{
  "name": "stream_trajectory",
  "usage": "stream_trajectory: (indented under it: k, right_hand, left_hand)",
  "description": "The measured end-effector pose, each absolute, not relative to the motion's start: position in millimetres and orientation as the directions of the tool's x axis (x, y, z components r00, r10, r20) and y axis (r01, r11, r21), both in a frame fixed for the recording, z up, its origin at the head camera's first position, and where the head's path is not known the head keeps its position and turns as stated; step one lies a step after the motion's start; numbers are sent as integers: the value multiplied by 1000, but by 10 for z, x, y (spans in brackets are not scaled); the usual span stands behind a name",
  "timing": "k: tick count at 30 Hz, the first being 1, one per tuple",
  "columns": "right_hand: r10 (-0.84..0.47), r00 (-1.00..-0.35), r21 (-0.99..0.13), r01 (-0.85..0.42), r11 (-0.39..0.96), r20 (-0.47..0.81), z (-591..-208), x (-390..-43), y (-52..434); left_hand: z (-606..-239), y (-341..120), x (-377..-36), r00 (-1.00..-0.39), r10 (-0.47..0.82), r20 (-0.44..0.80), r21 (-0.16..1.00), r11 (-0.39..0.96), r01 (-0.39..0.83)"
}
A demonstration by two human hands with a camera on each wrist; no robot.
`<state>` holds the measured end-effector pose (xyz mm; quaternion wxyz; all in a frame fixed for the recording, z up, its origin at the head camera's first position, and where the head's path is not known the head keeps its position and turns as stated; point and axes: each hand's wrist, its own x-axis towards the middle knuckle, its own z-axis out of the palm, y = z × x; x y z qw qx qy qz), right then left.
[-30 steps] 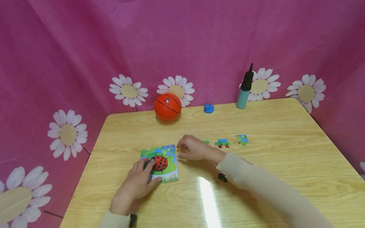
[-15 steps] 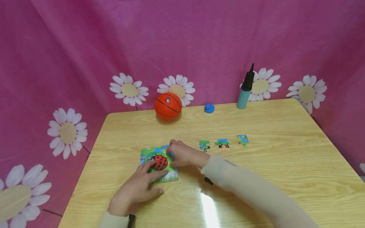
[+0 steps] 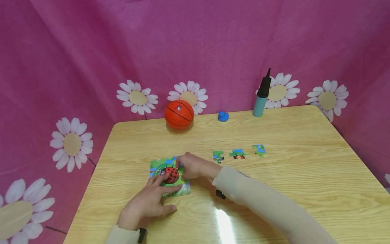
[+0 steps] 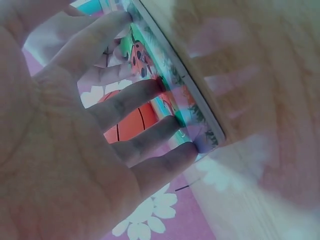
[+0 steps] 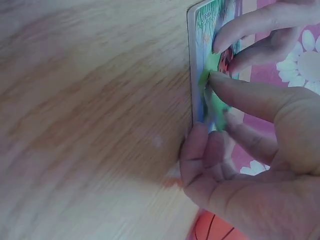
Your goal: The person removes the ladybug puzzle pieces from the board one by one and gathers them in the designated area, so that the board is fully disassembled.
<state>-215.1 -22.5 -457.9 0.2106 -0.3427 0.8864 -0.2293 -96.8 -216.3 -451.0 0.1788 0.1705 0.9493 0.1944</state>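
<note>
The ladybird puzzle board (image 3: pixel 169 176) lies on the surface (image 3: pixel 274 176) under both hands and looks mostly filled, the red ladybird already showing at its middle. Three loose puzzle pieces (image 3: pixel 238 153) lie in a row beyond and to the right of the right hand, well apart from the board, so those are left to place, as far as I can judge.

The right hand (image 3: pixel 193 166) sits over the board's far right corner, fingers curled, pinching a green piece (image 5: pixel 212 95) between thumb and fingertips and pressing it against the board. The left hand (image 3: pixel 149 200) rests on the board's near edge with fingers straight and spread, fingertips (image 4: pixel 150 90) touching the picture beside the ladybird, steadying it and gripping nothing.
</note>
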Motion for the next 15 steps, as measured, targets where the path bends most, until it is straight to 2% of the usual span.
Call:
stream_trajectory:
  k: [4, 9, 15]
  right_hand:
    - [-735, -665, -557, -564, 609, -131, -4642, -2154, -188]
    - [-782, -623, -620, -610, 494, -11, -4724, -2152, -106]
    - [-770, -638, -750, -511, 420, 3, -4766, -2130, 31]
  left_hand:
    - [-4504, -2165, -976, -877, 397, -272, 436, 863, 255]
    - [-4510, -2166, -983, -875, 397, -277, 440, 862, 251]
    - [-4507, -2152, -975, -881, 368, -299, 441, 872, 214]
